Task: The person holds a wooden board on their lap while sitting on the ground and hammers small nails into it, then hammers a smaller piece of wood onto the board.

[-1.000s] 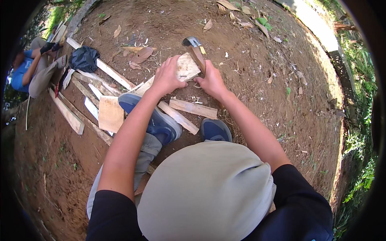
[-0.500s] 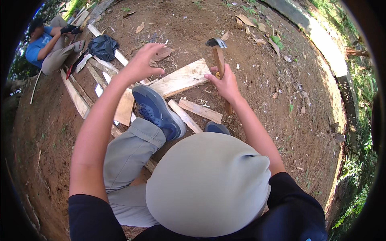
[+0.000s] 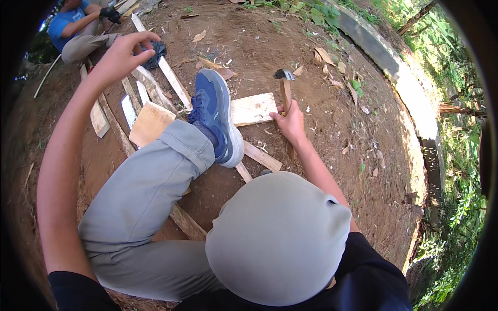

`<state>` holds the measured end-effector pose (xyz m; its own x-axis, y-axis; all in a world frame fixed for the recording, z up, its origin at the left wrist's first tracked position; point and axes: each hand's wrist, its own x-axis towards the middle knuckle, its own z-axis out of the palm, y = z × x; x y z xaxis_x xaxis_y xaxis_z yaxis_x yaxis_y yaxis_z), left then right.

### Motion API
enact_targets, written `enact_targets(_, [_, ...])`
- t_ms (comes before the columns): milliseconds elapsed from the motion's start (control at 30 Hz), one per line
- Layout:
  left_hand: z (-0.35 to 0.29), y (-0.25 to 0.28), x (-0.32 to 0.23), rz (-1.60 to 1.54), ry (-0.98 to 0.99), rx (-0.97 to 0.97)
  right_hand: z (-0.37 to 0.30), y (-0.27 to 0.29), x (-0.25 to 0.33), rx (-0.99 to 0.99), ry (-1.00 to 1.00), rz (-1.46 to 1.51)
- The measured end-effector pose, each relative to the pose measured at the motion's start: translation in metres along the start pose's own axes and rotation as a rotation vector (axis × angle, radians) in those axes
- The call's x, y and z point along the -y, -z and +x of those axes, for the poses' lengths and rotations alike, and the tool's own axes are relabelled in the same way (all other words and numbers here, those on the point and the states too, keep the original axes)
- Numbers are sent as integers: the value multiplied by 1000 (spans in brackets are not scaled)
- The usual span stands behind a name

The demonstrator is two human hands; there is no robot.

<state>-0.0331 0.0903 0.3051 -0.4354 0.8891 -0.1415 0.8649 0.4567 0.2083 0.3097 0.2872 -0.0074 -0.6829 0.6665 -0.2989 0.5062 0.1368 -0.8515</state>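
Note:
My right hand is wrapped round the wooden handle of a claw hammer, held upright with its metal head on top. Touching or very near that hand is the right end of a pale wooden board. My blue shoe covers the board's left part; whether it rests on the wood I cannot tell. Out to the far left, my left hand is raised with fingers loosely bent, thumb apart and nothing visible in it. Beyond its fingertips lies a dark plastic bag, partly hidden by the hand.
Several wooden strips and a short board lie on the dirt at left. A smaller offcut is near my shoe. Another person in a blue shirt and dark gloves sits at far left. A concrete edge runs along the right.
My left hand has moved up and left, away from the board. My raised leg and shoe now cover more of the board. The hammer stays upright in my right hand.

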Motion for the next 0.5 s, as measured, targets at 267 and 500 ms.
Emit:
enact_targets(267, [59, -132, -116, -276, -43, 122, 1, -4, 16, -50, 49, 67])
enact_targets(500, [48, -229, -137, -171, -71, 368, 0, 0, 14, -7, -43, 57])
